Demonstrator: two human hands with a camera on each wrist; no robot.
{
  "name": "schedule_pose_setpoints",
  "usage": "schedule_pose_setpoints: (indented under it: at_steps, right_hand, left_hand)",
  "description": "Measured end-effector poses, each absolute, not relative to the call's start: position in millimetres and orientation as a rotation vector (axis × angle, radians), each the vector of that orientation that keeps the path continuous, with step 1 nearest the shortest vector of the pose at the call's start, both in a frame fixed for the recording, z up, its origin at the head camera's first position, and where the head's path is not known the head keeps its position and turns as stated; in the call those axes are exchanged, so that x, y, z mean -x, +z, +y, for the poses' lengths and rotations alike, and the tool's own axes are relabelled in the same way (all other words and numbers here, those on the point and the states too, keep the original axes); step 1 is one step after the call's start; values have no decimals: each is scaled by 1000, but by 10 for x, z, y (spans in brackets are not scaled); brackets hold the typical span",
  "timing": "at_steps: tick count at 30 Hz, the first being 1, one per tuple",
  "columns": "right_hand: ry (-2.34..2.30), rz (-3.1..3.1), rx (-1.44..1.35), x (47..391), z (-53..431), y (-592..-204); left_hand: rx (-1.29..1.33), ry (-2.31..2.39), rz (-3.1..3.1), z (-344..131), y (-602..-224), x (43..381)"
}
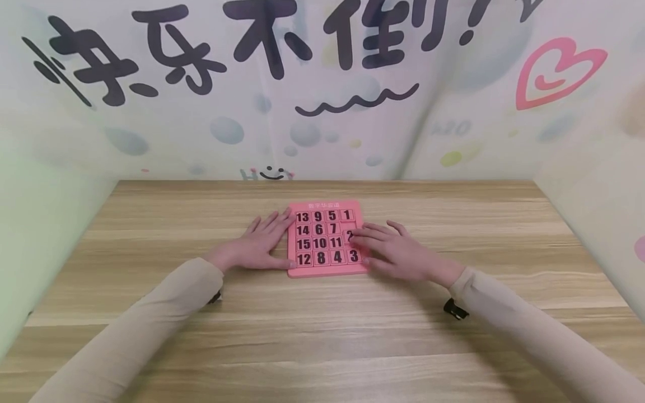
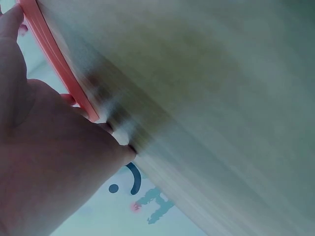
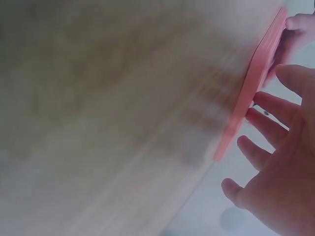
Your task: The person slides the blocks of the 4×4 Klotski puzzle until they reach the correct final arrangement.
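A pink sliding number puzzle (image 1: 327, 270) lies flat on the wooden table, its tiles marked with black numbers. My left hand (image 1: 259, 243) rests at its left side, the thumb at the near left corner and the fingers stretched out along the edge. From the right, my right hand (image 1: 400, 254) reaches over the puzzle with fingers nearly straight. Its fingertips touch the 2 tile (image 1: 349, 236), which sits between the second and third rows and is partly covered. In the right wrist view the right hand's fingers are spread beside the puzzle's edge (image 3: 253, 81).
The wood-grain table (image 1: 322, 336) runs back to a white wall (image 1: 201, 151) with large black characters and a pink heart. Side walls stand at left and right. Black straps (image 1: 456, 309) show under the sleeves at the wrists.
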State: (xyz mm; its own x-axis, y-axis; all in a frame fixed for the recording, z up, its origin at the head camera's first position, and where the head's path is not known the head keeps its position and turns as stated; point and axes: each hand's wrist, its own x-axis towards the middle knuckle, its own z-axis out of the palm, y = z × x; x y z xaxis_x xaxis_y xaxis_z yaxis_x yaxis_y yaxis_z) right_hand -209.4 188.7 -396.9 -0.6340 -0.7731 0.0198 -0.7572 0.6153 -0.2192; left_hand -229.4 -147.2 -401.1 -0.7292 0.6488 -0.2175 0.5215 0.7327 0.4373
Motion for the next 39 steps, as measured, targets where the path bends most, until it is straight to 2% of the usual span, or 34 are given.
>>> schedule_pose_setpoints:
  at_steps: [11,39]
  right_hand:
    - [-301,2761,1237,2245,1831,-3928]
    - [-49,2731,1410,1787,1914,-3891]
  left_hand:
    - [-909,503,2576,-1465,-3995,2294]
    - [-900,514,2579,-1465,-3983,2279]
